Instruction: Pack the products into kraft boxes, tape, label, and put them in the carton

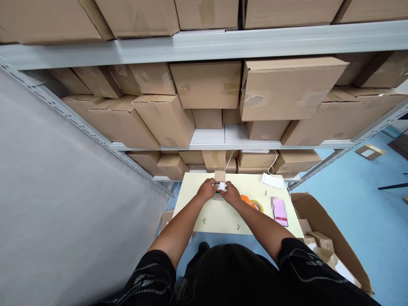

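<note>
Over the table, my two hands come together at a small cardboard box [219, 175] with its brown flap raised. My left hand [206, 189] is closed at the box's left side, fingertips pinched on its edge. My right hand [231, 194] is closed at the right, its fingertips on a small white piece [222, 185] at the box opening. A green-edged, pinkish part [218, 196] shows just below the fingers; whether it belongs to the box I cannot tell. My fingers hide most of the box's inside.
On the cream table [191, 212] lie an orange tape dispenser [247, 200], a tape roll [257, 206], a phone [279, 211] and a white packet [272, 180]. Shelves [204, 146] full of cartons rise behind. A large open carton [331, 225] with boxes stands at right.
</note>
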The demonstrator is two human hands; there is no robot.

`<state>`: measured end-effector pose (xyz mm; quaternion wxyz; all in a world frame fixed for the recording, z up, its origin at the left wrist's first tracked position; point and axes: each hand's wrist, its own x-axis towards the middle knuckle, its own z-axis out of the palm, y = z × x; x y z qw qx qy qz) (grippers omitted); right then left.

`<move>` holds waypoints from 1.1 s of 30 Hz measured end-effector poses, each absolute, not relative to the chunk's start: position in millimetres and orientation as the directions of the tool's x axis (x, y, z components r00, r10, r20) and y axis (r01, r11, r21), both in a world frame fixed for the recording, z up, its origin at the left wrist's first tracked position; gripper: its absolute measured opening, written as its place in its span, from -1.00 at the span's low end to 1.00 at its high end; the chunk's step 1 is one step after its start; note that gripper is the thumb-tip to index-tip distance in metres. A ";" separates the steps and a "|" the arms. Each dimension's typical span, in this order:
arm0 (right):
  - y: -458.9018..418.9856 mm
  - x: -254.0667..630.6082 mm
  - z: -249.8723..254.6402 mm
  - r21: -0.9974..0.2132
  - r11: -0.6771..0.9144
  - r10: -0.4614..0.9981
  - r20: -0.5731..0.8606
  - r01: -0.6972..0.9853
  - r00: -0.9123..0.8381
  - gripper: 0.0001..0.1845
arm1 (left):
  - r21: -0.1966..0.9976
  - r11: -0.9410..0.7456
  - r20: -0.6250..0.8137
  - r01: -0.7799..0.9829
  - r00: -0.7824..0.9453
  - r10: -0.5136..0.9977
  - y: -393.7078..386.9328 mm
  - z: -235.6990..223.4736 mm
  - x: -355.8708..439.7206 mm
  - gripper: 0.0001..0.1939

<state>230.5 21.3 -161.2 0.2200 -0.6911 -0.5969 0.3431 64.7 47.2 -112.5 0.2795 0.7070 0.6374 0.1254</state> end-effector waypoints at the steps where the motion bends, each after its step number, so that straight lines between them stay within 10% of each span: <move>1: 21.0 230.7 -161.1 -0.698 -0.203 0.973 -0.220 0.687 0.064 -0.51 | 0.580 -0.017 -0.175 0.814 0.145 0.974 47.1 -112.1 61.9 -0.76; 13: 21.4 202.1 -143.7 -0.539 -0.320 0.943 -0.263 0.779 0.205 -0.65 | 0.616 -0.128 -0.017 0.777 0.176 0.984 44.7 -134.2 33.9 -0.74; 20: 23.3 208.6 -150.1 -0.728 -0.394 0.919 -0.318 0.561 0.232 -0.67 | 0.533 -0.320 -0.033 0.783 0.397 0.917 48.1 -134.0 30.1 -0.71; 33: 14.6 215.8 -173.9 -0.829 -0.417 0.909 -0.373 0.373 0.189 -0.78 | 0.316 -0.215 -0.294 0.924 0.311 0.904 79.4 -114.7 65.2 -0.50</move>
